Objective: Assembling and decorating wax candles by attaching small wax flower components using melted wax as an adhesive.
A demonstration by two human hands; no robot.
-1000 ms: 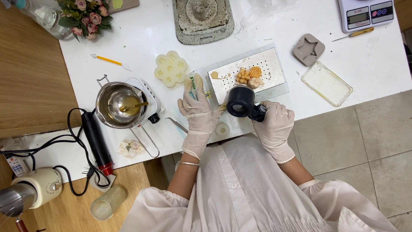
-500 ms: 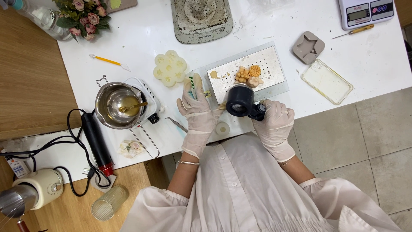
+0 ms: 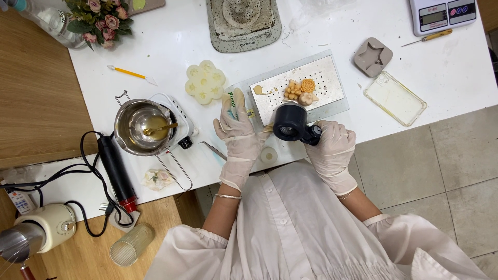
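The white table (image 3: 207, 31) carries everything, with the perforated metal tray (image 3: 332, 78) lying near its front edge, straight before the person. On the tray sit small orange-yellow moulded pieces (image 3: 300, 91), shaped like a flower and clusters, close together near the middle.

The right hand (image 3: 332, 148), gloved, is closed around the handle of a black heat gun (image 3: 290, 122), whose round barrel hangs over the tray's near edge, just beside the pieces. The left hand (image 3: 239, 132), also gloved, lies flat with fingers spread on the tray's left end and grips nothing.

To do this well, the flat hand should pin the tray firmly while the gun stays steady and level, its mouth aimed at the pieces and away from the glove.
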